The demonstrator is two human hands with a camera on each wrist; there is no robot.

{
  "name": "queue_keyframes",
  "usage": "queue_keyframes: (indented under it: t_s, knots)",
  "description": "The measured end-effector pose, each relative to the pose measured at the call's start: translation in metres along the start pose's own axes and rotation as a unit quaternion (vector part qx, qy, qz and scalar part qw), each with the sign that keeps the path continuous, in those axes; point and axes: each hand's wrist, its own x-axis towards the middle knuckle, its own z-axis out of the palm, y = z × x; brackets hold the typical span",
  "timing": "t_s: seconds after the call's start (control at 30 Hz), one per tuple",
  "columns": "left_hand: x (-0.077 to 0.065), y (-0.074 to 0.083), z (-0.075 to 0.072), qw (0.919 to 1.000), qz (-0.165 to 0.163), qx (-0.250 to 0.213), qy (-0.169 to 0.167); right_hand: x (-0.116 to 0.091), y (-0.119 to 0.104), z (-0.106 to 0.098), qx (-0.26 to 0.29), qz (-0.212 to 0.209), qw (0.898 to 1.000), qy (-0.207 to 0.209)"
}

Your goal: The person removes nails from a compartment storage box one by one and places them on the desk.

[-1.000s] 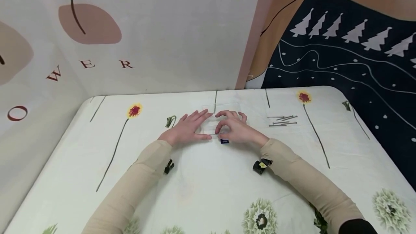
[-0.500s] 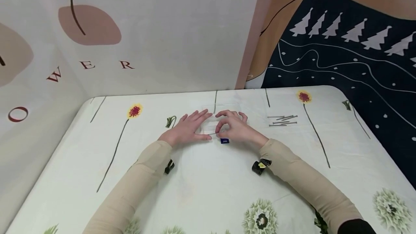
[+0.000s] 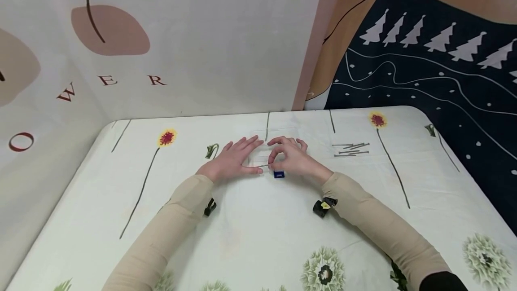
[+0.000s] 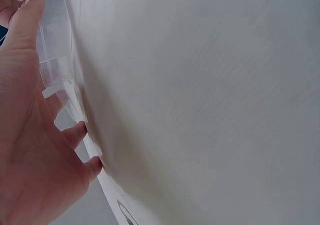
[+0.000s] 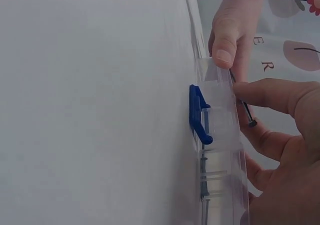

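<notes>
A clear plastic compartment box [image 5: 222, 122] with a blue latch [image 5: 196, 116] lies between both hands. My left hand [image 3: 232, 161] rests against the box's left side, fingers spread, its thumb at the front edge. My right hand [image 3: 294, 160] pinches a nail [image 5: 246, 111] between thumb and index finger over the front of the box; its other fingers reach across the box. In the head view the nail's shaft points left, toward the left thumb. Thin metal pieces [image 5: 204, 175] show through the box wall in the right wrist view. The hands hide much of the box from above.
Several loose nails [image 3: 350, 150] lie on the white floral tablecloth [image 3: 250, 228] to the right of the right hand. A clear panel edge [image 3: 282, 129] shows behind the box. Fabric-covered walls [image 3: 210, 48] rise behind the table.
Both hands stay nearly in place. The right fingertips have shifted very slightly with the nail, and a little more of the blue latch shows below them.
</notes>
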Motion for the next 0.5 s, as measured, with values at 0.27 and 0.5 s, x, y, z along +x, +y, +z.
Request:
queue_keyframes:
  t_s: [0.27,0.5]
  knots:
    - [0.000,-0.001,0.001,1.0000,0.000,0.003,0.004,-0.001,0.002,-0.004,0.030,0.000,1.000,0.003]
    - [-0.001,0.000,0.001,1.0000,-0.004,0.001,0.004,-0.007,0.003,-0.010,0.054,0.004,0.998,0.019]
